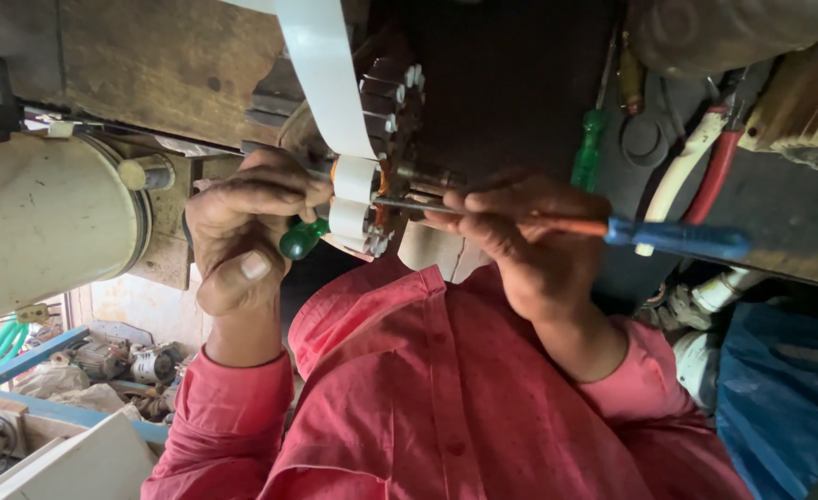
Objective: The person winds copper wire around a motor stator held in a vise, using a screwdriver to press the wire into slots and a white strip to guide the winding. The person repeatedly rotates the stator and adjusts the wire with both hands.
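both hands (242, 227) (520, 236) closed, close together

We cannot see the fingertips of the left hand (239, 231), which curl behind the slotted metal part (372, 199). The green handle (302, 238) shows only its rounded end; its shaft is hidden by that hand. The right hand (529, 245) covers the middle of the blue-handled tool (678, 238), and its tip is lost among the part's white slot liners. The white strip (321, 74) is cut off by the upper edge. The cream cylinder (48, 222) is cut off at the left edge. The clutter at lower left is too small to identify.
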